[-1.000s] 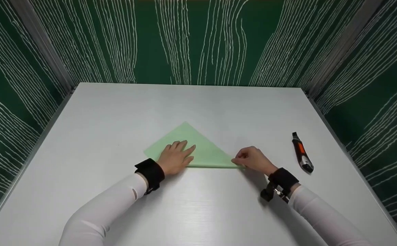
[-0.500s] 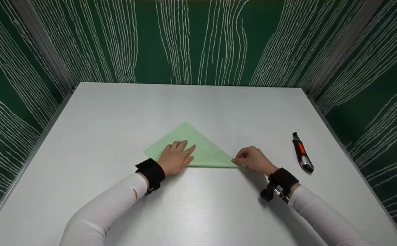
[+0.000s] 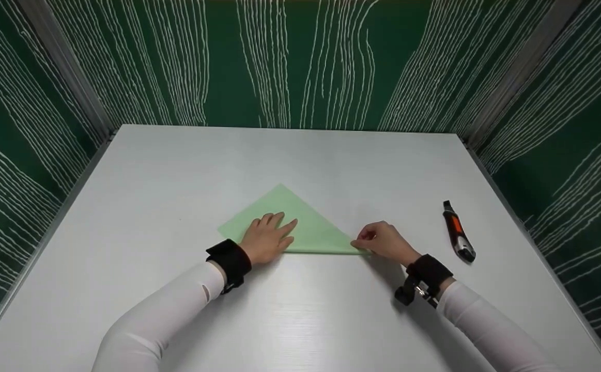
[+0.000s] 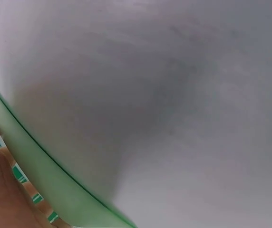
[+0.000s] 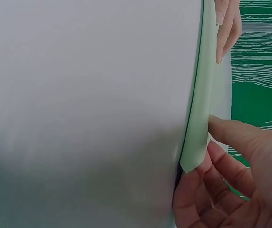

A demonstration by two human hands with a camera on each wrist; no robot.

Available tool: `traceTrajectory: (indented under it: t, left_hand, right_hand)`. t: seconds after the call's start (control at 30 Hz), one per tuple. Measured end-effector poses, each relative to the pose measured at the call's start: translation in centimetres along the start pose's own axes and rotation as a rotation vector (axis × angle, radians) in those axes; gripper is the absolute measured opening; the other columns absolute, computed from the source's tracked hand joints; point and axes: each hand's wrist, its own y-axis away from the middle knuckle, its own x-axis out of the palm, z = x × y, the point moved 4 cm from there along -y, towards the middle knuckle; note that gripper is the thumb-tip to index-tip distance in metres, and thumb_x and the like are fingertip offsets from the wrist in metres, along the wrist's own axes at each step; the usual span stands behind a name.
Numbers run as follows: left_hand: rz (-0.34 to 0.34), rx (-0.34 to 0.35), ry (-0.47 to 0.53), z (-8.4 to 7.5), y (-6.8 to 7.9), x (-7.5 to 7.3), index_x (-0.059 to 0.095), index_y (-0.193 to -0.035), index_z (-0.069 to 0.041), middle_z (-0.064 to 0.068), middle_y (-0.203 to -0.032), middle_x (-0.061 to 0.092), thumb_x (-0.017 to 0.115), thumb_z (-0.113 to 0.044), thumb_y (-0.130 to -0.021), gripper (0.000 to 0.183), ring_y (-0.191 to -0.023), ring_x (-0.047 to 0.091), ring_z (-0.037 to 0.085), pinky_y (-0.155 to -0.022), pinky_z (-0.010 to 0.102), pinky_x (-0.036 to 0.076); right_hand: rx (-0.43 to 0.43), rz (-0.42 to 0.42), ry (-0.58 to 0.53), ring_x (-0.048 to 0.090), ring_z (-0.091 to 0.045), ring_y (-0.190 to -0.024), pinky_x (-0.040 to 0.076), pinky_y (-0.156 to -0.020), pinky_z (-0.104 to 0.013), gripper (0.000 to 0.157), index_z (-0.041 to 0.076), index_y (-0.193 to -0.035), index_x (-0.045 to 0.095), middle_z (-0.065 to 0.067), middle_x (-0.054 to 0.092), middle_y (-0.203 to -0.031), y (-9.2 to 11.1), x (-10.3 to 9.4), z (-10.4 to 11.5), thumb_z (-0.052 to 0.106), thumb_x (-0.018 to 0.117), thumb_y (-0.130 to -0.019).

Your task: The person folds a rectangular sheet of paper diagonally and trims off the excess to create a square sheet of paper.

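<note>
A light green sheet of paper [image 3: 310, 227], folded into a triangle, lies on the white table with its folded edge toward me. My left hand [image 3: 265, 238] rests flat on its left part, fingers spread. In the left wrist view the paper's folded edge [image 4: 55, 175] runs past part of that hand [image 4: 3, 190]. My right hand [image 3: 385, 242] pinches the paper's right corner between thumb and fingers. The right wrist view shows the thumb on top of the paper [image 5: 200, 104] and the curled fingers of my right hand [image 5: 240, 166] at its tip.
On the right side of the white table [image 3: 176, 170] lies a black, orange and silver utility knife [image 3: 458, 231]. Dark green walls [image 3: 222, 62] with white wavy lines stand behind and at both sides. Each wrist wears a black strap [image 3: 428, 271].
</note>
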Motion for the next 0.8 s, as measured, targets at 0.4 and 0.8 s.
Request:
traceTrajectory:
  t: [0.4, 0.8]
  left_hand:
    - [0.004, -0.005, 0.016, -0.4, 0.4, -0.5, 0.038, -0.16, -0.019, 0.02, -0.165, 0.032, 0.038, -0.035, -0.112, 0.05, -0.151, 0.032, 0.041, -0.119, 0.058, 0.034]
    - [0.012, -0.019, -0.007, -0.3, 0.2, -0.3, 0.037, -0.161, -0.021, 0.018, -0.166, 0.031, 0.038, -0.037, -0.112, 0.051, -0.152, 0.032, 0.04, -0.12, 0.058, 0.034]
  right_hand:
    - [-0.038, -0.095, 0.113, 0.059, -0.013, -0.075, 0.046, -0.064, -0.023, 0.012, 0.003, -0.097, 0.073, -0.01, 0.071, -0.091, 0.6, 0.9, 2.1, 0.014, 0.074, -0.093]
    - [-0.426, -0.065, 0.475, 0.063, -0.045, -0.124, 0.053, -0.099, -0.062, 0.033, 0.0, -0.131, 0.066, -0.023, 0.065, -0.138, 2.6, 4.8, 7.5, 0.01, 0.065, -0.099]
